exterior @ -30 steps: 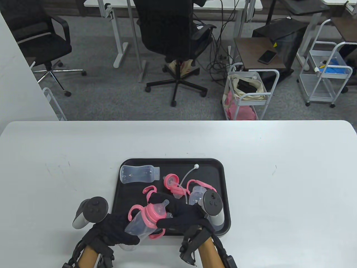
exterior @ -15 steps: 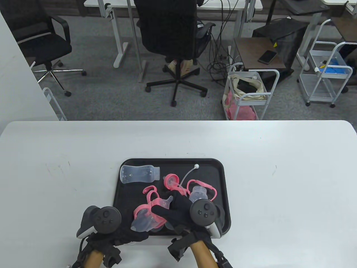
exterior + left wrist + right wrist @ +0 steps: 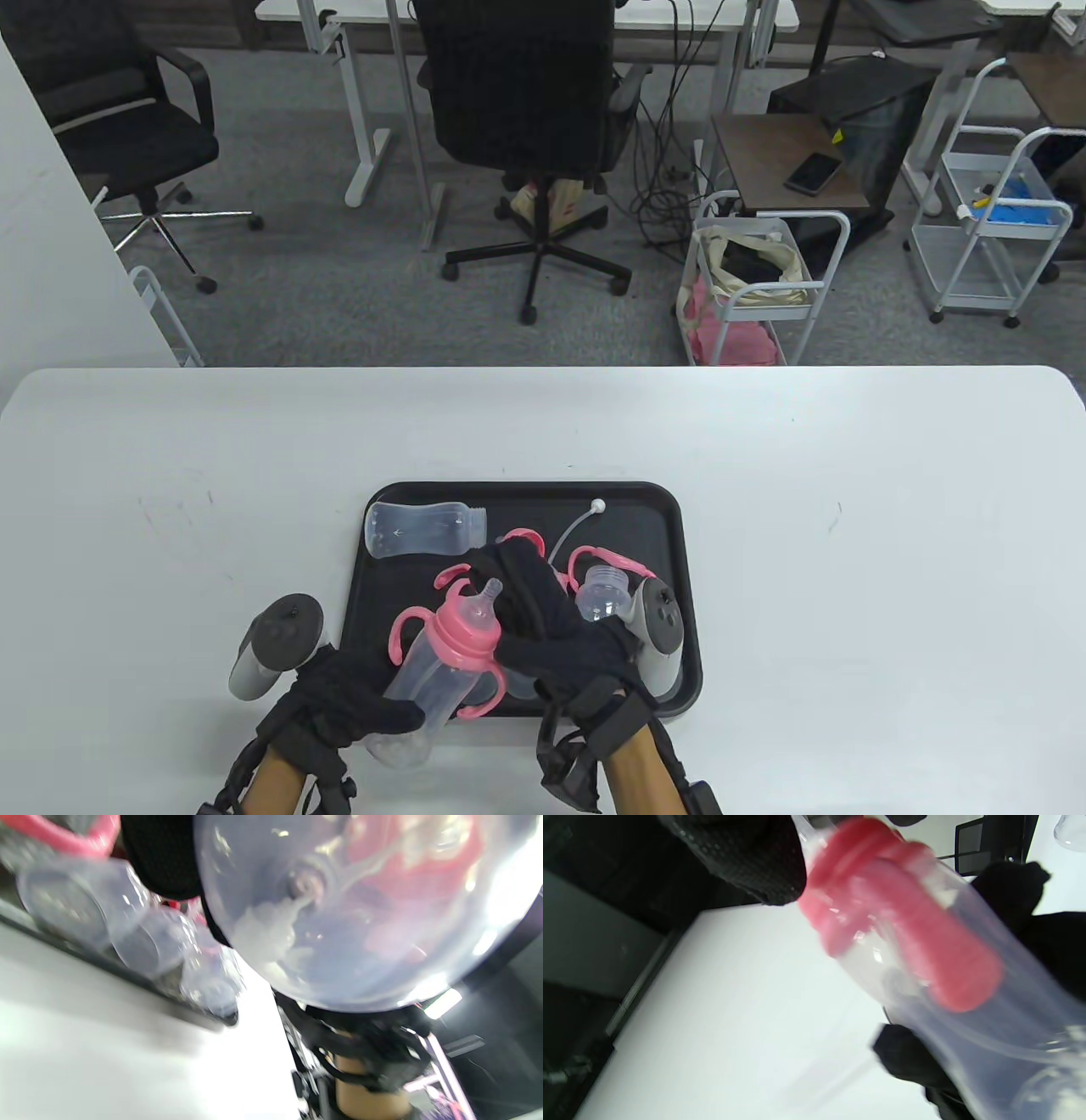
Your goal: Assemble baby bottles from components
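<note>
My left hand (image 3: 356,705) grips the clear body of a baby bottle (image 3: 428,679) and holds it tilted above the tray's near-left corner. Its pink two-handled collar (image 3: 462,638) and nipple point up and away. Its rounded base (image 3: 360,908) fills the left wrist view. My right hand (image 3: 543,620) lies just right of the collar, fingers (image 3: 509,577) stretched past the nipple, thumb at the collar's edge. In the right wrist view the collar (image 3: 895,929) shows blurred beside a fingertip (image 3: 746,857). Whether the right hand grips is unclear; it looks loose.
The black tray (image 3: 679,526) holds a second clear bottle (image 3: 424,528) lying on its side, a short bottle with pink handles (image 3: 604,592), a straw (image 3: 577,526) and a pink lid (image 3: 522,536) half hidden by my hand. Clear caps (image 3: 144,946) sit by the tray's near edge.
The bottle has swung more upright, its nipple now pointing away. My right hand has turned back and stretched out beside the collar. The left hand has kept its hold on the bottle body.
</note>
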The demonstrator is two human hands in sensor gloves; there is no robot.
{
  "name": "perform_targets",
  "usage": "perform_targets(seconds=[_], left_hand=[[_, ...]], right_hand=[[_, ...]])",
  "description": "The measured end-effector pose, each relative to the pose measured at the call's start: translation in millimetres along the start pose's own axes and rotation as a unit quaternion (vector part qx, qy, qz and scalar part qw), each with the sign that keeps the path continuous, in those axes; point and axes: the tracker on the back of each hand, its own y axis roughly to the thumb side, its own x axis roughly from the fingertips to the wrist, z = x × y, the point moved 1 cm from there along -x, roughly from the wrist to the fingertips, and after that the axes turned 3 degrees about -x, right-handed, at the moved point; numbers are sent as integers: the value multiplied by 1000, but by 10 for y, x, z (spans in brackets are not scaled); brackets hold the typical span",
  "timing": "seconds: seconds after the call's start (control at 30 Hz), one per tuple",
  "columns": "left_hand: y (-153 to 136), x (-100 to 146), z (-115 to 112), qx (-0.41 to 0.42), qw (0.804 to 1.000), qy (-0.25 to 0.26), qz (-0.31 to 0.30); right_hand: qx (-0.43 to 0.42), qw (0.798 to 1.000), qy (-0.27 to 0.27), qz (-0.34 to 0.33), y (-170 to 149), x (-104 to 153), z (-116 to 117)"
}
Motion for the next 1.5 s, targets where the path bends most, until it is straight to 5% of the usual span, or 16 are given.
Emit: perform_targets(seconds=[0.1, 0.27, 0.43, 0.73, 1.0, 1.1, 1.3, 1.5], left_hand=[[-5, 7, 4, 8, 1000, -16, -2], [55, 51, 56, -128, 989, 43, 60], [129, 56, 47, -178, 976, 104, 66], [366, 98, 26, -412, 883, 200, 104], [324, 178, 68, -410, 874, 238, 111], [280, 269, 153, -388, 875, 264, 116], [175, 393, 280, -356, 879, 290, 129], [147, 470, 345, -352, 876, 300, 136]], right_hand=[[-29, 999, 19, 7, -35, -8, 45], [140, 987, -76, 30, 8, 10, 26], [182, 977, -109, 15, 55, 9, 42], [280, 949, -144, 7, 18, 18, 66], [244, 963, -111, 32, 97, 64, -46], [233, 959, -162, 9, 263, 178, -246], [335, 912, -235, 20, 508, 401, -514], [401, 880, -246, 65, 629, 509, -634]])
